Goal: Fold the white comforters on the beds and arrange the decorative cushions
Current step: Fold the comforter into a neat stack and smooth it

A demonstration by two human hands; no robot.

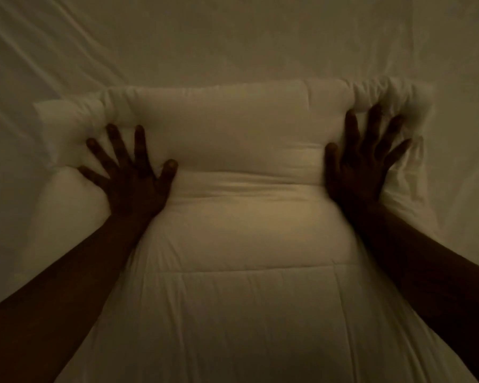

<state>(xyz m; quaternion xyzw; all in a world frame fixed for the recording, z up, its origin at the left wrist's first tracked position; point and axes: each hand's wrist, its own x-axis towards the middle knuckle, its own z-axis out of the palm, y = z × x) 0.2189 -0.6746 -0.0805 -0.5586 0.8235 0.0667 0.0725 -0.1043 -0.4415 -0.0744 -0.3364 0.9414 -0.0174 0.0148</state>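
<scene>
A thick white quilted comforter [241,222] lies folded in a long band that runs from the bottom of the head view up to a puffy far edge near the middle. My left hand [130,175] presses flat on its left side with fingers spread wide. My right hand [362,161] presses flat on its right side, fingers spread and reaching the bunched far corner. Both forearms stretch in from the lower corners. The light is dim and yellowish. No decorative cushions show in this view.
A wrinkled white bed sheet [233,37] covers the mattress beyond and on both sides of the comforter. Creases run across its upper left and right parts.
</scene>
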